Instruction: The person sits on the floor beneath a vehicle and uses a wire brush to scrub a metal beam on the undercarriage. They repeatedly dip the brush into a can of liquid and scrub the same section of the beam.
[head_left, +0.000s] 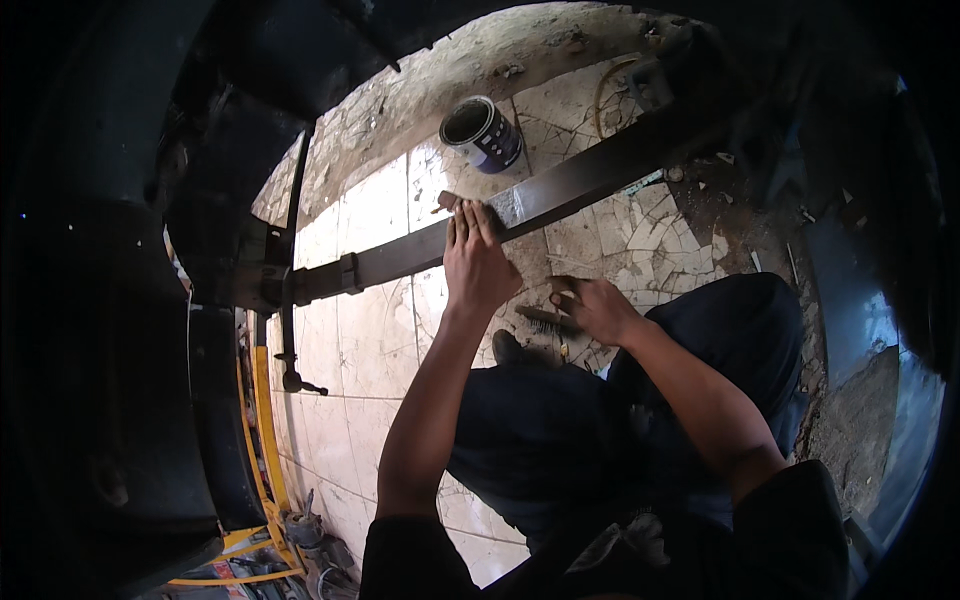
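Observation:
My left hand (478, 262) presses its fingers together on the top of a long dark metal beam (590, 180). Under the fingertips a small reddish-brown piece (449, 201), like folded sandpaper, sticks out; the rest of it is hidden. Just right of these fingers, a patch of the beam looks lighter and scuffed. Lower and to the right, near my knee, my right hand (604, 312) has its fingers curled around a dark wire brush (545, 322) with the bristles facing down. Its grip is partly hidden.
Beyond the beam an open dark can (478, 135) stands on the cracked tile floor (370, 360). A thin dark rod (292, 240) crosses the beam at left. Dark vehicle-like parts hang overhead and at left. A yellow frame (268, 430) and a tool stand lower left.

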